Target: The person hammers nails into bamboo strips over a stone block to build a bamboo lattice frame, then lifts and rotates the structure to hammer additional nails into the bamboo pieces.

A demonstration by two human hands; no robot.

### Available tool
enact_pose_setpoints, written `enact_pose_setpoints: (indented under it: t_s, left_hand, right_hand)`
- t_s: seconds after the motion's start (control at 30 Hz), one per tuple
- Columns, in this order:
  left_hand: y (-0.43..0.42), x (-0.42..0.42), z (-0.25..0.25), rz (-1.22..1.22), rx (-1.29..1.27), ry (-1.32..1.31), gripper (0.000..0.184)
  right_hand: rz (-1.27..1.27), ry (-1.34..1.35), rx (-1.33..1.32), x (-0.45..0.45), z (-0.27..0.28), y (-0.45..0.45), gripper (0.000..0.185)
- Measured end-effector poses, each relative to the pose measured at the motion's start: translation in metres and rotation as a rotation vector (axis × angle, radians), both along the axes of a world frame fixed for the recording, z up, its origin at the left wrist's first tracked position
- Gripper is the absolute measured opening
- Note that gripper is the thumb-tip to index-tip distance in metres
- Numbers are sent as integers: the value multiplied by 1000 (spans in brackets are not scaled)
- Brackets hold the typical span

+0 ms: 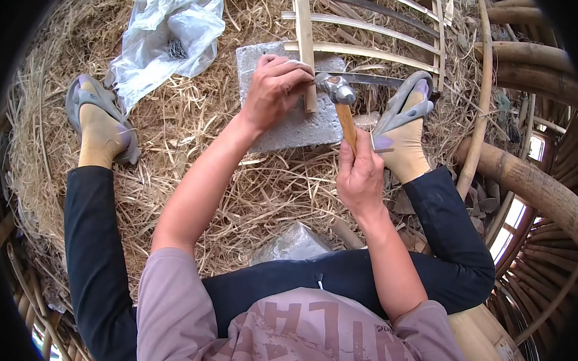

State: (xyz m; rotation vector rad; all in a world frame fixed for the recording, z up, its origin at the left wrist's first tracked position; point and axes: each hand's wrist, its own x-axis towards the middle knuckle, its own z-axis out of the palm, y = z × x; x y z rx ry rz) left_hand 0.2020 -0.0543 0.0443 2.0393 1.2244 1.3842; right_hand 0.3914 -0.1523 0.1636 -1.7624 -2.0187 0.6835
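Observation:
My right hand [361, 177] is wrapped round the wooden handle of a hammer [346, 121]. The metal hammer head lies just right of an upright bamboo strip [304, 31], close to my left fingertips. My left hand [275, 89] is closed at the strip's left edge, its fingers pinched together; what they hold is hidden. Beneath the strip's lower end is a grey concrete block [293, 132]. From that strip, several split bamboo slats [367, 53] run right to a second crosspiece [438, 38], forming a frame.
A clear plastic bag [167, 40] with a cluster of nails [176, 49] lies at upper left. Dry bamboo shavings [189, 120] cover the ground. My sandalled feet flank the block. Thick bamboo poles [527, 180] stand at right, and a grey block [292, 243] sits before my lap.

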Motion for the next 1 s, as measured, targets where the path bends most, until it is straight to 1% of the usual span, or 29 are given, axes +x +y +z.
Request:
enact_pose_setpoints:
  t_s: [0.1, 0.2, 0.3, 0.4, 0.7, 0.8, 0.9, 1.0]
  left_hand:
    - [-1, 0, 1, 2, 3, 1, 16]
    - [-1, -2, 2, -16, -3, 34, 20]
    - [-1, -2, 1, -22, -3, 41, 21]
    - [-1, -2, 0, -8, 0, 51, 21]
    - [0, 0, 0, -3, 28, 40, 16]
    - [1, -2, -1, -9, 19, 57, 14]
    - [0, -1, -1, -7, 22, 40, 14]
    - [2, -1, -2, -5, 18, 54, 16]
  right_hand:
    - [10, 4, 23, 0, -2, 0, 22]
    - [29, -87, -64, 2, -1, 2, 22]
    - [9, -40, 9, 3, -11, -6, 22]
    - [18, -63, -24, 0, -10, -4, 22]
    - [-15, -43, 53, 1, -16, -6, 20]
    - [-24, -55, -6, -1, -13, -5, 21]
    - [-2, -68, 98, 0, -15, -5, 20]
    - [-16, -29, 73, -3, -18, -5, 21]
